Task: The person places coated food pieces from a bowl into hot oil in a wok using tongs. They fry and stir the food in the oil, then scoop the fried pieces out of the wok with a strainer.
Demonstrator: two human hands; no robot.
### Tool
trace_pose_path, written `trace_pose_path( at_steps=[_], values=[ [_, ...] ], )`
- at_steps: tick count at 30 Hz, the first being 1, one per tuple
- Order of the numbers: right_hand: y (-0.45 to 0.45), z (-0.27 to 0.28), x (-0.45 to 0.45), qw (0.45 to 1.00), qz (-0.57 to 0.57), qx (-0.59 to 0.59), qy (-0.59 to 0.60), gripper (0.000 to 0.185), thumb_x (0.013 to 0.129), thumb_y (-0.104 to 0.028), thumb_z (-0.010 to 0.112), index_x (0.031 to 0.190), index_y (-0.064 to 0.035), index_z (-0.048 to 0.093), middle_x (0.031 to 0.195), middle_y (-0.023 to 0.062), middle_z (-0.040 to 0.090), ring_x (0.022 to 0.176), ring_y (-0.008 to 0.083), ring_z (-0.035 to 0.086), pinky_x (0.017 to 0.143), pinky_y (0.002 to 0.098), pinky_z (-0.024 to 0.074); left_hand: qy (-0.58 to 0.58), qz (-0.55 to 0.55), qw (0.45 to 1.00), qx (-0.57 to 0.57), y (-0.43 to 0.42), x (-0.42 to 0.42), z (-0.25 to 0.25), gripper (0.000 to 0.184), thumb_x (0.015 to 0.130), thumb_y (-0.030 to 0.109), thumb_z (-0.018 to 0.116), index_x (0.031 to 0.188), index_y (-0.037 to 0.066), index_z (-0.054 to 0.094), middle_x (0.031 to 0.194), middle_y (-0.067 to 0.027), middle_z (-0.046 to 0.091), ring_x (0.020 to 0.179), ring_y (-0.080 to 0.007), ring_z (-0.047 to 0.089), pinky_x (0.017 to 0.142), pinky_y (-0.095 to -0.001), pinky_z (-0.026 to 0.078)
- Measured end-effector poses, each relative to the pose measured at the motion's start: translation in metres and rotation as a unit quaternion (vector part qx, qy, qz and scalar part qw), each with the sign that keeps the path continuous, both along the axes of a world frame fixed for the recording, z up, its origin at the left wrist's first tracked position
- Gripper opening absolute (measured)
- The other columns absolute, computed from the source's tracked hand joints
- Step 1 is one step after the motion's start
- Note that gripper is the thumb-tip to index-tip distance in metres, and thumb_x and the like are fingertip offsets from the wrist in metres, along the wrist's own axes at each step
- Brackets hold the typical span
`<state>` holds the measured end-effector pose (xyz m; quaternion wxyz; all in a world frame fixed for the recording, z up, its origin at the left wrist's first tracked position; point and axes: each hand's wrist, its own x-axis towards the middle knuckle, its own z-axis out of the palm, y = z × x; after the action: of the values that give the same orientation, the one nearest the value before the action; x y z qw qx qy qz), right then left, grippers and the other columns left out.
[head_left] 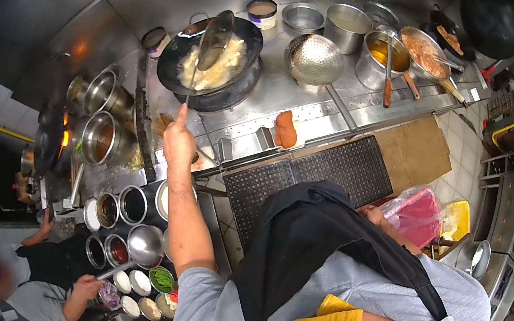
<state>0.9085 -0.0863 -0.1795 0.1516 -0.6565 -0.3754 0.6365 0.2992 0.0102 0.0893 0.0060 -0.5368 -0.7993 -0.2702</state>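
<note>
My left hand (179, 141) is stretched over the stove edge, closed around the thin handle of a round, dark skimmer (217, 33). The skimmer's head is tilted over a black wok (169, 73) on the burner. Pale yellow pieces of food (229, 62) fill the wok's middle, partly covered by the skimmer. Low at my side, my right hand (369, 213) shows only in part beside the black apron (299, 242). Its fingers are mostly hidden, and I cannot see whether it holds anything.
Right of the wok are a perforated strainer (315, 59), a steel pot (349, 26) and a pot of oil (381, 59). A co-worker (51, 279) at left holds a large ladle (146, 245) over ingredient containers. Flame (65, 138) rises at the far-left wok. Rubber mats (342, 173) cover the floor.
</note>
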Motion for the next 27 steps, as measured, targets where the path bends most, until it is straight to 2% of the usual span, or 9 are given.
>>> trace_pose_path(
  at_steps=[3, 5, 7, 9, 17, 19, 23, 25, 27],
  values=[
    [-0.002, -0.010, 0.006, 0.998, 0.014, -0.037, -0.047, 0.017, 0.085, -0.008, 0.045, 0.092, -0.0085, 0.060, 0.077, 0.0032, 0.060, 0.068, 0.0137, 0.056, 0.060, 0.0275, 0.0456, -0.001, 0.016, 1.000, 0.016, -0.010, -0.001, 0.011, 0.060, 0.077, -0.004, 0.048, 0.129, 0.023, 0.056, 0.087, -0.0242, 0.062, 0.081, -0.0409, 0.062, 0.072, -0.0485, 0.049],
    [-0.011, -0.040, 0.021, 0.980, 0.173, 0.047, -0.090, 0.017, 0.086, -0.010, 0.044, 0.091, -0.0079, 0.060, 0.079, 0.0031, 0.061, 0.071, 0.0147, 0.057, 0.065, 0.0285, 0.0463, 0.001, 0.018, 0.999, 0.030, -0.013, -0.009, -0.002, 0.058, 0.078, -0.003, 0.048, 0.129, 0.024, 0.057, 0.086, -0.0242, 0.063, 0.080, -0.0411, 0.062, 0.071, -0.0484, 0.049],
    [-0.032, -0.110, 0.055, 0.859, 0.411, 0.248, -0.176, 0.017, 0.087, -0.012, 0.044, 0.090, -0.0073, 0.060, 0.081, 0.0030, 0.061, 0.073, 0.0156, 0.057, 0.070, 0.0294, 0.0470, 0.020, 0.017, 1.000, 0.002, -0.014, -0.016, -0.015, 0.056, 0.079, -0.003, 0.048, 0.128, 0.023, 0.058, 0.085, -0.0245, 0.063, 0.078, -0.0412, 0.062, 0.070, -0.0486, 0.049],
    [-0.040, -0.153, 0.076, 0.774, 0.485, 0.340, -0.223, 0.018, 0.088, -0.013, 0.044, 0.089, -0.0067, 0.061, 0.083, 0.0029, 0.062, 0.076, 0.0166, 0.058, 0.076, 0.0303, 0.0477, 0.022, 0.027, 0.999, -0.008, -0.014, -0.022, -0.024, 0.055, 0.079, -0.003, 0.048, 0.127, 0.022, 0.058, 0.085, -0.0248, 0.063, 0.078, -0.0412, 0.062, 0.069, -0.0486, 0.049],
    [-0.038, -0.173, 0.100, 0.871, 0.402, 0.176, -0.221, 0.020, 0.088, -0.017, 0.044, 0.086, -0.0066, 0.060, 0.081, 0.0021, 0.061, 0.073, 0.0173, 0.056, 0.071, 0.0313, 0.0464, 0.009, 0.042, 0.998, 0.043, -0.042, -0.008, 0.040, 0.053, 0.081, -0.003, 0.046, 0.125, 0.021, 0.061, 0.084, -0.0240, 0.061, 0.078, -0.0403, 0.062, 0.073, -0.0468, 0.048],
    [-0.028, -0.110, 0.071, 0.959, 0.252, 0.118, -0.048, 0.018, 0.087, -0.015, 0.045, 0.082, -0.0078, 0.060, 0.079, 0.0028, 0.060, 0.071, 0.0173, 0.054, 0.066, 0.0315, 0.0445, 0.022, 0.048, 0.999, 0.010, -0.043, -0.017, 0.031, 0.054, 0.080, -0.003, 0.045, 0.126, 0.022, 0.060, 0.084, -0.0237, 0.062, 0.079, -0.0406, 0.062, 0.072, -0.0473, 0.048],
    [-0.026, -0.076, 0.036, 0.995, 0.071, -0.057, -0.043, 0.016, 0.086, -0.013, 0.046, 0.082, -0.0086, 0.061, 0.077, 0.0027, 0.060, 0.066, 0.0163, 0.054, 0.060, 0.0299, 0.0427, 0.055, 0.040, 0.997, -0.027, -0.030, -0.041, -0.009, 0.053, 0.081, -0.001, 0.046, 0.126, 0.023, 0.060, 0.084, -0.0233, 0.062, 0.080, -0.0404, 0.062, 0.072, -0.0480, 0.048],
    [-0.023, -0.100, 0.046, 0.982, -0.022, -0.019, 0.185, 0.014, 0.085, -0.013, 0.046, 0.080, -0.0094, 0.059, 0.072, 0.0012, 0.058, 0.059, 0.0140, 0.051, 0.052, 0.0295, 0.0410, 0.028, 0.078, 0.996, -0.019, -0.020, -0.042, -0.016, 0.054, 0.080, 0.000, 0.047, 0.127, 0.024, 0.059, 0.084, -0.0229, 0.062, 0.080, -0.0407, 0.062, 0.072, -0.0491, 0.048],
    [-0.014, -0.070, 0.035, 0.995, 0.023, 0.000, 0.093, 0.013, 0.085, -0.013, 0.047, 0.080, -0.0092, 0.059, 0.069, 0.0006, 0.056, 0.056, 0.0132, 0.050, 0.048, 0.0298, 0.0392, 0.029, 0.080, 0.996, -0.016, -0.011, -0.046, -0.027, 0.055, 0.080, 0.000, 0.046, 0.129, 0.022, 0.057, 0.087, -0.0228, 0.064, 0.081, -0.0416, 0.062, 0.072, -0.0495, 0.048]
  ],
)
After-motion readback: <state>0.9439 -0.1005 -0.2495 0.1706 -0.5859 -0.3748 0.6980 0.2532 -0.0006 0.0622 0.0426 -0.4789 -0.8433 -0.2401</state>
